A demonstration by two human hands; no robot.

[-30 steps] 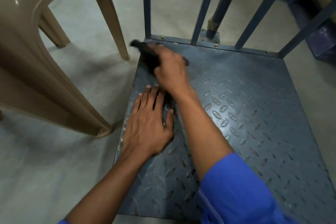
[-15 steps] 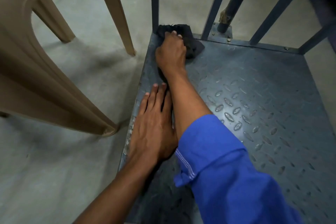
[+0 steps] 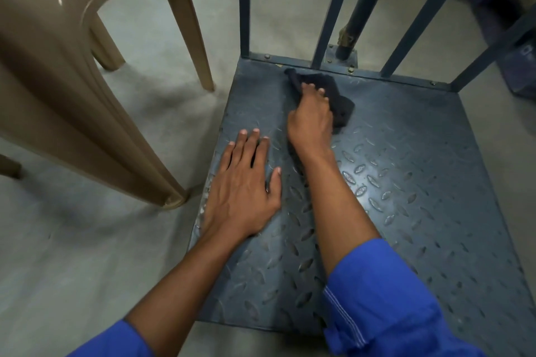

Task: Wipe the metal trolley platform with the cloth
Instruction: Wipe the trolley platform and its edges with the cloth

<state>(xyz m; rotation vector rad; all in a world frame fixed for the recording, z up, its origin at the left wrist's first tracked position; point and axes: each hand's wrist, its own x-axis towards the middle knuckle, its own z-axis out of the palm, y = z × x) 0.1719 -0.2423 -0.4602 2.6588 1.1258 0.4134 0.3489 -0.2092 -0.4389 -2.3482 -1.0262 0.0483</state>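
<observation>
The trolley platform point(image 3: 420, 182) is a blue-grey metal plate with a raised diamond tread, lying low on the floor. A dark cloth point(image 3: 333, 93) is bunched on its far part, close to the back rail. My right hand point(image 3: 311, 116) lies on the cloth with fingers curled into it, pressing it against the plate. My left hand point(image 3: 243, 185) rests flat, fingers spread, on the platform's left edge. Part of the cloth is hidden under my right hand.
Blue upright bars point(image 3: 333, 9) rise from the platform's far rail, with a dark pole point(image 3: 365, 0) bolted behind them. A beige plastic chair point(image 3: 72, 72) stands close on the left, one leg foot near the platform's left edge. Grey concrete floor point(image 3: 72, 255) surrounds everything.
My right hand has dragged the cloth from the far left corner rightward along the back rail. The left hand stays planted on the left edge.
</observation>
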